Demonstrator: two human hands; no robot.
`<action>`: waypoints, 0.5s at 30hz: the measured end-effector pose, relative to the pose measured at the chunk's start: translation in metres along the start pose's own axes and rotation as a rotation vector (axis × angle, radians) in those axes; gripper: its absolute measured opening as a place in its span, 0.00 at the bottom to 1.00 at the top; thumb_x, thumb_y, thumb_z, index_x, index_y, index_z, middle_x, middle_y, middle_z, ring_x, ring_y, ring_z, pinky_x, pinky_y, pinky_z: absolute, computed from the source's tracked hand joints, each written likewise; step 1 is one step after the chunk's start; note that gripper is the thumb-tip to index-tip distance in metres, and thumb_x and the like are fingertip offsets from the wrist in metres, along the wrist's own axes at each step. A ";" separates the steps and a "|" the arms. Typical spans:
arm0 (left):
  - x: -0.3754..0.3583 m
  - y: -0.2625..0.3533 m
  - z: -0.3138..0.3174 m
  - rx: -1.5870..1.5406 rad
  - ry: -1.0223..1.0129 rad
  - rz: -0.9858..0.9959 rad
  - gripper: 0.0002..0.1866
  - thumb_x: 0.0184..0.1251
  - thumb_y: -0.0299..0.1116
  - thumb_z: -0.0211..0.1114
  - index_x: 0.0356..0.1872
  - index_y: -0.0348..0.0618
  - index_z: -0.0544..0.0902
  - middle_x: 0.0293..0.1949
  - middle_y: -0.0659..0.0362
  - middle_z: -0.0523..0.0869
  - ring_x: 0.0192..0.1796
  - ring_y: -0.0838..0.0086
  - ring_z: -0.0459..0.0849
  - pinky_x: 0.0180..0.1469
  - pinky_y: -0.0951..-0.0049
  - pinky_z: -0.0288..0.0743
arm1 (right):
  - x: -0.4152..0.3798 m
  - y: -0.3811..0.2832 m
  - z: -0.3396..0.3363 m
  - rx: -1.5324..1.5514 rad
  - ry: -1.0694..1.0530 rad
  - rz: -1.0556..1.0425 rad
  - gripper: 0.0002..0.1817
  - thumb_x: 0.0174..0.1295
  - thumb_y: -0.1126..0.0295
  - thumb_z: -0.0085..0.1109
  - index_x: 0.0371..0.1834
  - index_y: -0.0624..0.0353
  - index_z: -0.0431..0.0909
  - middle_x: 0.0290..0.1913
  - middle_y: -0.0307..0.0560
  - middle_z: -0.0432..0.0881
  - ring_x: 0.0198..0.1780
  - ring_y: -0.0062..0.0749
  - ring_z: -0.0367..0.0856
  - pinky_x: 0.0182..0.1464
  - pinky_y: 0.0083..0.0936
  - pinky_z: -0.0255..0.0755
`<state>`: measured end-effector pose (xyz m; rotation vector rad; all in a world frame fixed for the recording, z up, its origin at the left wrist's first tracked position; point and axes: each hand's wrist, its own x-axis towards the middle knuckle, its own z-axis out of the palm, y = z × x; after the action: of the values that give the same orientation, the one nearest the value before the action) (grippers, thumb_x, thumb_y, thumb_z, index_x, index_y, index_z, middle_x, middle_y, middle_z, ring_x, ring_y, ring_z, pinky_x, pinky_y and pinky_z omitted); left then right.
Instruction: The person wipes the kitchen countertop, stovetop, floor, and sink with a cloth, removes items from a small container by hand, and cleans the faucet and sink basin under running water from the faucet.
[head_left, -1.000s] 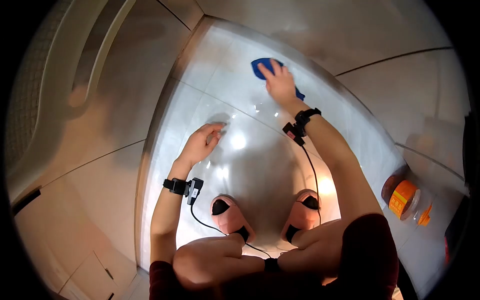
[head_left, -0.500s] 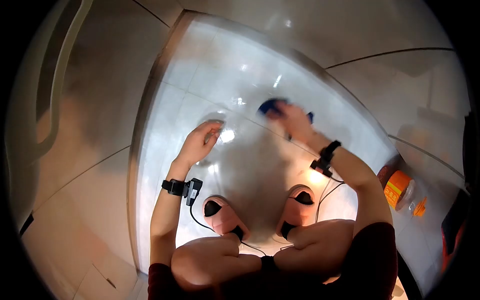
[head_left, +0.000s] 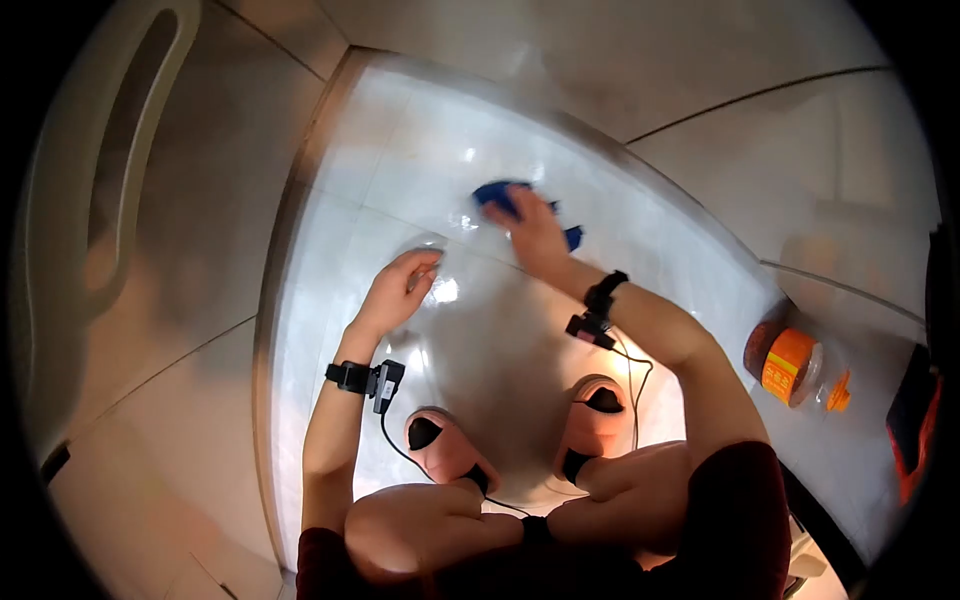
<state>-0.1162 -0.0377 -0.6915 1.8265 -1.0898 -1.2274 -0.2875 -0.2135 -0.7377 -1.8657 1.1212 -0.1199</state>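
My right hand (head_left: 535,235) presses a dark blue cloth (head_left: 497,196) onto the wet, shiny white tiled floor (head_left: 400,150). Part of the cloth sticks out beyond the fingers, and another corner shows by the wrist side. My left hand (head_left: 395,290) is low over the floor, loosely curled, with thumb and fingers apart. Its fingertips overlap a small round shiny piece (head_left: 428,243) on the floor. Each wrist wears a black strap with a small cabled device.
Pink slippers (head_left: 445,445) are on my feet between my arms. To the right lies a clear bottle (head_left: 790,367) with an orange label and cap. A raised border (head_left: 275,270) edges the floor at left, and a pale curved handle (head_left: 130,200) stands at far left.
My right hand has swept left across the floor with the blue cloth. My left hand has stayed nearly in place, while the view has shifted slightly.
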 end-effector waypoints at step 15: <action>-0.006 0.001 -0.027 -0.054 0.112 -0.056 0.14 0.63 0.27 0.57 0.50 0.40 0.77 0.46 0.54 0.81 0.45 0.67 0.81 0.48 0.72 0.75 | 0.059 -0.077 0.066 -0.963 -0.108 -0.563 0.23 0.52 0.70 0.53 0.55 0.48 0.73 0.58 0.47 0.66 0.49 0.44 0.70 0.43 0.32 0.73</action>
<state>-0.0923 -0.0305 -0.6791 1.8723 -0.9409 -1.1598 -0.1710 -0.2014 -0.7385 -2.9690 0.5532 0.2509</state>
